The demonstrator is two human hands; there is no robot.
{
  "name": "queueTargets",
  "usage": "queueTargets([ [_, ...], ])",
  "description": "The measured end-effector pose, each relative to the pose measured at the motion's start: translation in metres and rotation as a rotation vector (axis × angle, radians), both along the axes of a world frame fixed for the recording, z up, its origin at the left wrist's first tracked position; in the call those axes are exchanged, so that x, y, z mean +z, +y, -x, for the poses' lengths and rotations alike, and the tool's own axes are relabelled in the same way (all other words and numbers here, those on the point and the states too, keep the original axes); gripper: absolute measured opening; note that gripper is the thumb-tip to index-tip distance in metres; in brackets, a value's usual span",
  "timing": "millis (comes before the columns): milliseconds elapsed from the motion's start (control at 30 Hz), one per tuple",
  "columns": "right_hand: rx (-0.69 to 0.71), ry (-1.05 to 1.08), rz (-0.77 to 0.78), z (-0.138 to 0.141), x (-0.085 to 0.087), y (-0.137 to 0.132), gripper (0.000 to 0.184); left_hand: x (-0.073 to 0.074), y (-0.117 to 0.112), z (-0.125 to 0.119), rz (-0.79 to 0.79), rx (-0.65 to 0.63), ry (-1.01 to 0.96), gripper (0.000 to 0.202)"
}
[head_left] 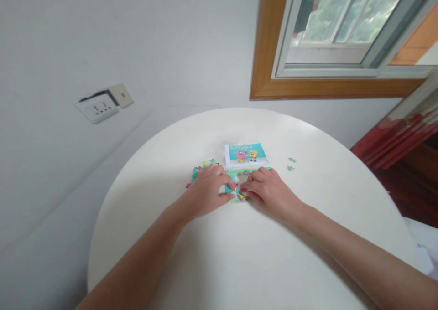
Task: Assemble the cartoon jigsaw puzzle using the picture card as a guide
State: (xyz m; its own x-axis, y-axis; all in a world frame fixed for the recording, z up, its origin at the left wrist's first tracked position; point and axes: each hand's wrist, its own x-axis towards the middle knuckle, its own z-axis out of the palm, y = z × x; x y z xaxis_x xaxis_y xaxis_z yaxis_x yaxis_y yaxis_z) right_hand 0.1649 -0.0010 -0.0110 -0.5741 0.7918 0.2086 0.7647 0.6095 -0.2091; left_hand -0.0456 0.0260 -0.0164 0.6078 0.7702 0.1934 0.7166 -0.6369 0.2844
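We rest our left hand (pixel 212 186) and right hand (pixel 270 188) at a partly assembled jigsaw (pixel 242 197) midway across the white bench (pixel 205 264), fingers bent toward thumbs; we cannot tell whether either grips a piece. A loose pile (pixel 195 174) crowds our left side; a picture card (pixel 244 155) borders the jigsaw's far edge. Right of it, past two stray pieces (pixel 290 168), we have wide room before the bench's rim, and more on the near side.

picture card (pixel 247 155) | green lettering (pixel 241 147) along top: too small to read | readable text: none
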Motion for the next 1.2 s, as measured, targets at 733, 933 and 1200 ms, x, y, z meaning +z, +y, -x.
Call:
queueTargets([
  [733, 0.072, -0.105, -0.182, 0.002, -0.012, 0.001, 0.023, 0.000, -0.001, 0.001, 0.049, 0.031, -0.012, 0.017],
  [933, 0.057, -0.054, -0.160, 0.000, -0.015, 0.001, 0.026, 0.003, -0.002, 0.000, 0.019, 0.030, -0.034, 0.020],
  [1200, 0.022, 0.065, -0.078, 0.001, -0.013, 0.003, 0.024, 0.000, 0.001, -0.006, -0.047, -0.023, -0.041, 0.008],
])
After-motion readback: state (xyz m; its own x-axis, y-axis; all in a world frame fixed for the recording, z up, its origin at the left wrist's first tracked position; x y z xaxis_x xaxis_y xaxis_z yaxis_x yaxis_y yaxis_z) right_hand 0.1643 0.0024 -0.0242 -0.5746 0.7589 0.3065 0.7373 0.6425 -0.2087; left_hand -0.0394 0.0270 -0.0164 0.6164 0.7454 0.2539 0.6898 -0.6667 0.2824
